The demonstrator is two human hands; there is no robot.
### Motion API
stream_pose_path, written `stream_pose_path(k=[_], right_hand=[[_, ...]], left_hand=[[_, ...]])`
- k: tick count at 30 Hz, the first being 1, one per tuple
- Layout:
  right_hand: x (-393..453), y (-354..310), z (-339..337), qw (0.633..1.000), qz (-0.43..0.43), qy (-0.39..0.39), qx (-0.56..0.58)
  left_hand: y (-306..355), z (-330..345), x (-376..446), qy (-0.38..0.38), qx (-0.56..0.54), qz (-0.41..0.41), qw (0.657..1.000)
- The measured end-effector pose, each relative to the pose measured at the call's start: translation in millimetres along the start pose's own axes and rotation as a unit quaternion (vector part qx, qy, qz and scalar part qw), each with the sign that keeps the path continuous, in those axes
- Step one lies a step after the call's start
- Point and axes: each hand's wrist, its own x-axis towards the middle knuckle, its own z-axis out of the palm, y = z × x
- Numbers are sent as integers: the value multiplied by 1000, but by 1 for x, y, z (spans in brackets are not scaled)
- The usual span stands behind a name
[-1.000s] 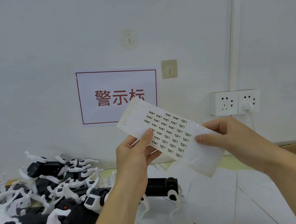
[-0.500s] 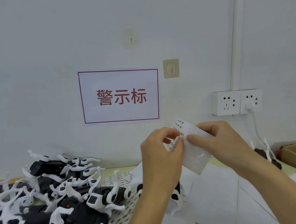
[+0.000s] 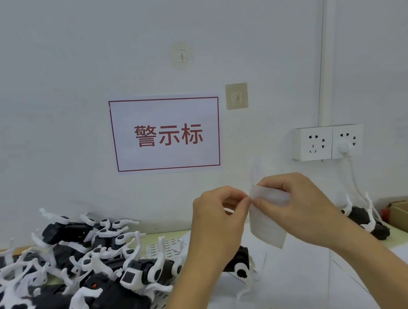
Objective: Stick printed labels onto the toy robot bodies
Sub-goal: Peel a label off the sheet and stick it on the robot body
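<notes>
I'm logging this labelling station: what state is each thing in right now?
label sheet: held up, blank side showing
left hand: pinching the sheet's edge
right hand: gripping the sheet
toy robots: piled
plug: in the right socket
left socket: unused

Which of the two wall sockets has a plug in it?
The right socket, nearer the pipe corner, holds a white plug with a hanging cable. The left socket is free.
</notes>
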Motion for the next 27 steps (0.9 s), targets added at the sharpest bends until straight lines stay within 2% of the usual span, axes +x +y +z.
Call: stream_pose_path(k=[3, 7, 19, 22, 27], right_hand=[[0, 0, -4, 999, 9, -27, 21], [-1, 2, -6, 998, 10, -54, 27], [-1, 1, -3, 999, -4, -52, -10], [-2, 2, -4, 998, 2, -55, 2], [0, 4, -5, 998, 15, -53, 27]], left_hand=[[-2, -5, 1, -40, -59, -29, 997], [-3, -9, 1, -64, -72, -44, 994], [0, 0, -2, -21, 16, -13, 1000], [-1, 0, -1, -21, -31, -50, 998], [-3, -3, 1, -68, -120, -100, 985]])
